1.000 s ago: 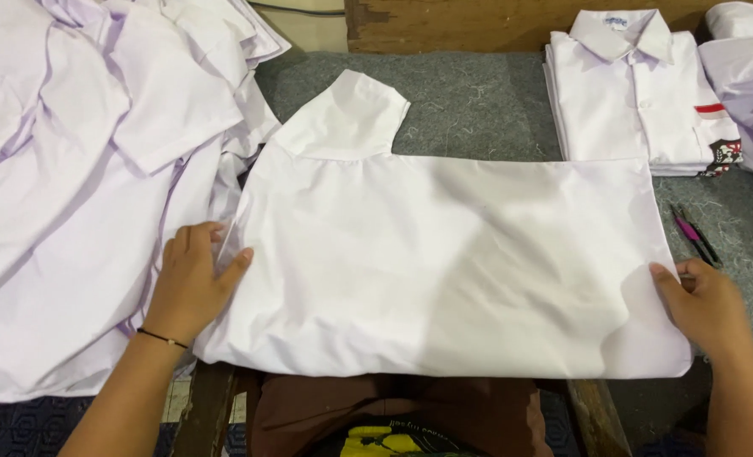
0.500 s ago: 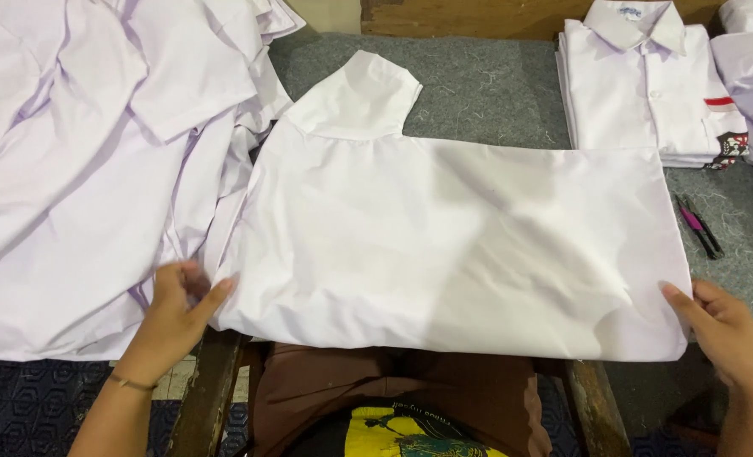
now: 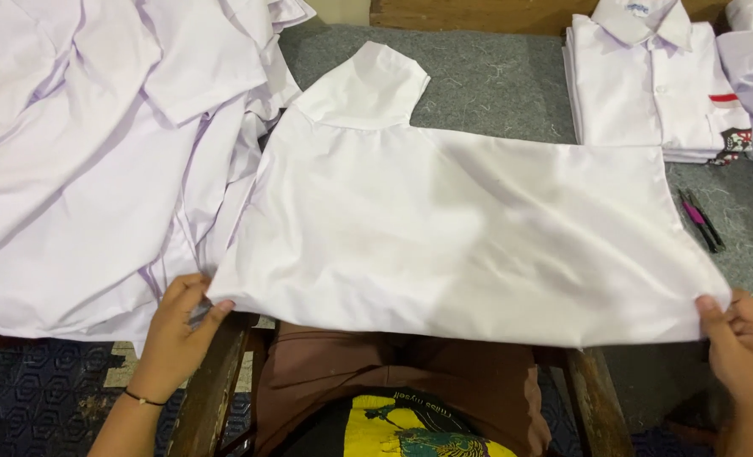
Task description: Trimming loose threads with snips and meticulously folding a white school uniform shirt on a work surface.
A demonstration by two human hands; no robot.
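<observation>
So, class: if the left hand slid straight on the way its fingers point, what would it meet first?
Probably the near corner of the white shirt, which the left hand already grips; beyond that lies the shirt's spread body.

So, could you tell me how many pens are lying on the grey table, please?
2: a pink pen and a dark pen lie side by side on the table, right of the spread white shirt. Others may be hidden under fabric.
</observation>
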